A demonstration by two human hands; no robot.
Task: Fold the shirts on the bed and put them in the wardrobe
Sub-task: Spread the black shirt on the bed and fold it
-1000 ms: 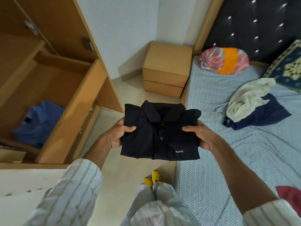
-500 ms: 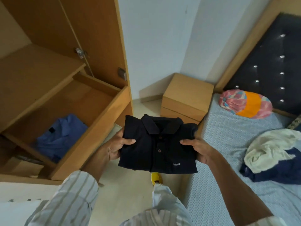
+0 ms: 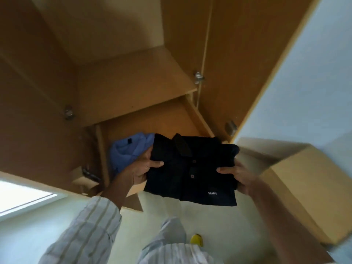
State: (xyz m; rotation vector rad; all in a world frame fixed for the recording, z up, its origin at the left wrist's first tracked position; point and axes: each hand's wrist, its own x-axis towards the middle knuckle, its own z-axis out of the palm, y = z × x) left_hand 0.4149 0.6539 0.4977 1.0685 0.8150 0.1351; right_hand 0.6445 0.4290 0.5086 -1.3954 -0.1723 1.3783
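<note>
Facing the open wardrobe point(image 3: 133, 88), our left hand point(image 3: 141, 168) and right hand point(image 3: 238, 176) grip the folded black polo shirt point(image 3: 190, 168) — next, lower it beside the blue shirt point(image 3: 129, 149).

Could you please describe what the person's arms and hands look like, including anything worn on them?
Both hands, the left hand and the right hand, are bare: no gloves, rings or watch show. The left sleeve is pale with darker vertical stripes, pushed up to leave the forearm bare. The right forearm is bare too; its sleeve is out of frame.
</note>
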